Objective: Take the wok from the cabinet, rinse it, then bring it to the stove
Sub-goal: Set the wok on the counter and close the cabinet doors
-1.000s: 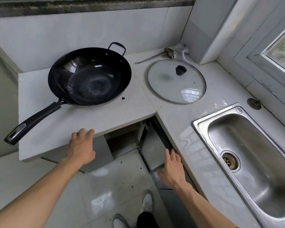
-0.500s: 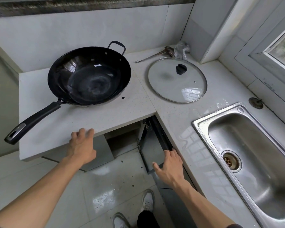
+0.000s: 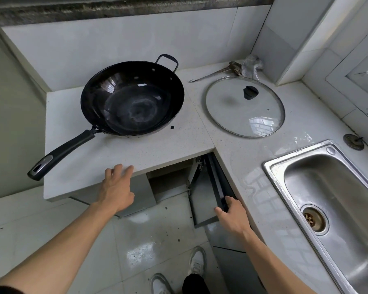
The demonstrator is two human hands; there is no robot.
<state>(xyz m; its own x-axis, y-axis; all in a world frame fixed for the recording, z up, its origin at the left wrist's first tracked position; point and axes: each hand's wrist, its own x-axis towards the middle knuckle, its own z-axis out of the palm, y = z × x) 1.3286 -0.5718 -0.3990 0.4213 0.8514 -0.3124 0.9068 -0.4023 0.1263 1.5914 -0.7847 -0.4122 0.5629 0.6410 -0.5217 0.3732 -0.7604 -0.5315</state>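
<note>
The right hand [image 3: 232,217] has shifted down the open cabinet door [image 3: 204,198], fingers now gripping its edge; left hand [image 3: 117,187] stays open against the surface's front edge. The wok [image 3: 132,98] sits near the back-left corner, likely delivered.

Bare forearms, dark trousers [image 3: 194,284], white sneakers [image 3: 197,263].

right hand [image 3: 232,215] now gripping cabinet door [image 3: 206,200] edge

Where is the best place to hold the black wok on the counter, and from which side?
Grip the wok by its long black handle, coming from the front-left. The handle points that way and overhangs the counter edge, so fingers can probably wrap under it.
</note>
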